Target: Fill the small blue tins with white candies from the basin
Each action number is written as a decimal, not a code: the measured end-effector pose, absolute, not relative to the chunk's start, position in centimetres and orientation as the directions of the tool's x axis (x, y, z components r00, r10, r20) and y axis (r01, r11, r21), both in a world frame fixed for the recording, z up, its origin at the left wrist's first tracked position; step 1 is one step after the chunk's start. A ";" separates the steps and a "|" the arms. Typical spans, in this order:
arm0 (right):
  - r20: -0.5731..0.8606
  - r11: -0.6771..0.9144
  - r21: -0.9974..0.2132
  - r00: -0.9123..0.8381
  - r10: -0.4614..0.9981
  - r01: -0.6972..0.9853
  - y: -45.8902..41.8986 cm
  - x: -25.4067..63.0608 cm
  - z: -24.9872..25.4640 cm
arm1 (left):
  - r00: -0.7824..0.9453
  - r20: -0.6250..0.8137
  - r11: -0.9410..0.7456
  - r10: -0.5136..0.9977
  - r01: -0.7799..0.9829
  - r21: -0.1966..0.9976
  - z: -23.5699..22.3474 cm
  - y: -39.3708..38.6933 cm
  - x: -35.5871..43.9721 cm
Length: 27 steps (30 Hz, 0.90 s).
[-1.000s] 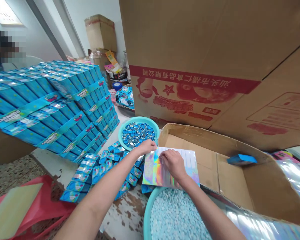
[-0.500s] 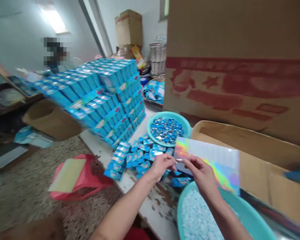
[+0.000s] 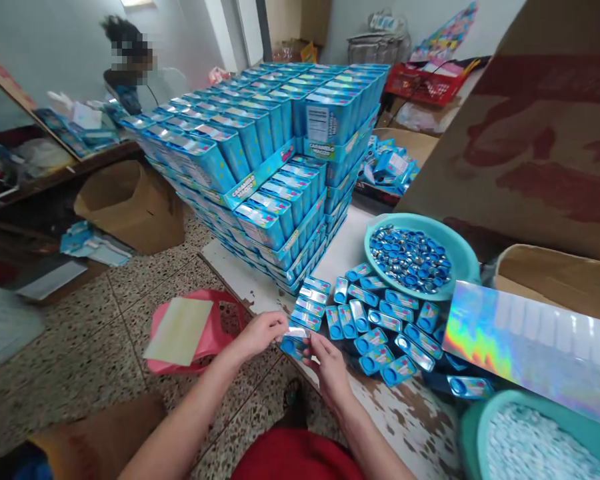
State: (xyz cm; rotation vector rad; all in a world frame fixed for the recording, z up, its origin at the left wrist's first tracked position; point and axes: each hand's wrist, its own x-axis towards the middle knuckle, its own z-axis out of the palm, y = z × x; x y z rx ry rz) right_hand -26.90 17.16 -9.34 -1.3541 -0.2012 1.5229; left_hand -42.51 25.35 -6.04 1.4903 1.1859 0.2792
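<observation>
My left hand (image 3: 266, 333) and my right hand (image 3: 327, 367) meet over the table's near edge. Between them is a small blue candy box (image 3: 294, 344), its shiny face tilted up. The left fingertips pinch its left end, while the right thumb and fingers close on the other end. Just beyond lies a neat row of matching blue boxes (image 3: 311, 305). Loose blue boxes (image 3: 374, 341), each with a round recess, are scattered to the right. Behind these, a turquoise basin (image 3: 467, 263) holds many small blue and silver round pieces.
Tall stacked trays of blue boxes (image 3: 260, 183) fill the table's far left. A rainbow-shiny sheet (image 3: 530, 340) and a turquoise basin (image 3: 480, 427) of pale candies stand right. A red stool (image 3: 225, 327) is on the floor at left. A person (image 3: 130, 67) is in the background.
Both hands have moved left, away from the shiny sheet, to the table's near edge. A blue candy box now shows between them. The view has swung round.
</observation>
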 end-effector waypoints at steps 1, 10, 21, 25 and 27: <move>-0.645 -0.451 -0.666 0.155 0.748 -0.594 17.4 -27.3 -9.4 | 0.467 -0.419 0.145 0.778 0.516 0.844 -6.2 25.7 -43.2; -0.559 -0.478 -0.829 0.385 0.735 -0.292 17.8 -29.5 -10.5 | 0.534 -0.461 0.028 0.709 0.631 0.775 -7.6 27.5 -43.8; -0.420 -0.481 -0.877 0.517 0.746 -0.018 18.4 -29.5 -11.6 | 0.566 -0.441 -0.130 0.697 0.705 0.697 -9.4 28.6 -43.0; -0.355 -0.480 -0.871 0.538 0.765 0.106 18.3 -29.5 -11.8 | 0.574 -0.426 -0.118 0.700 0.680 0.724 -9.8 28.7 -43.1; -0.323 -0.480 -0.860 0.546 0.773 0.172 18.4 -29.4 -11.8 | 0.576 -0.423 -0.114 0.700 0.674 0.730 -9.9 28.8 -43.3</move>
